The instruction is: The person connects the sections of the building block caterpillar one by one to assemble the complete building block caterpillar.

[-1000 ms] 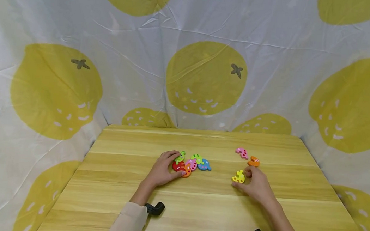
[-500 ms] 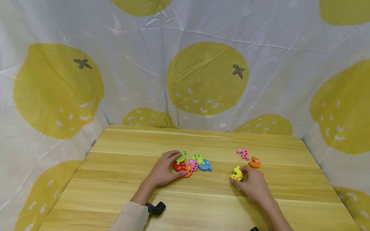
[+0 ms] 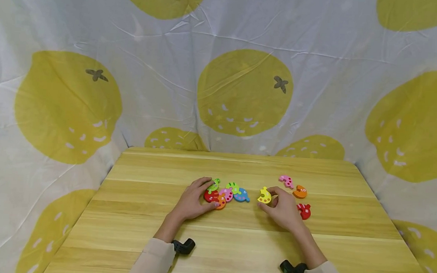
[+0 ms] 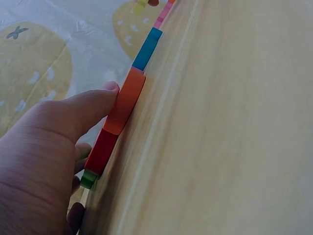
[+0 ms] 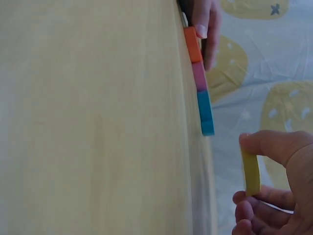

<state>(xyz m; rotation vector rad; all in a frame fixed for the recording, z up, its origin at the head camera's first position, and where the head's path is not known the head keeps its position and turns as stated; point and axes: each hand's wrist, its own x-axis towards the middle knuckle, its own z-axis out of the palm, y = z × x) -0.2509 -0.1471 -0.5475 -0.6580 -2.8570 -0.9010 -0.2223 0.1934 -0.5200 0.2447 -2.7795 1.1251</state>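
My left hand (image 3: 193,201) grips the near-left end of a joined row of numbered wooden puzzle pieces. Its thumb lies on the orange piece (image 4: 126,105) marked 3, and its fingertips are at the green head piece (image 3: 213,186). Between them sits the red piece (image 3: 210,196) marked 2. The row runs on through a pink piece (image 3: 226,194) and a light green piece (image 3: 233,188) to a blue piece (image 3: 241,195) marked 6. My right hand (image 3: 282,208) pinches a yellow puzzle piece (image 5: 251,174) between thumb and fingers, lifted off the table, right of the blue piece.
Right of my right hand lie a red piece (image 3: 304,211) marked 8, an orange piece (image 3: 300,191) marked 10 and a pink piece (image 3: 286,181). The wooden table (image 3: 234,254) ends at a lemon-print cloth (image 3: 236,146) behind.
My right hand has picked up the yellow puzzle piece and carried it left towards the blue piece, uncovering the red piece marked 8. My left hand stays in place on the row.
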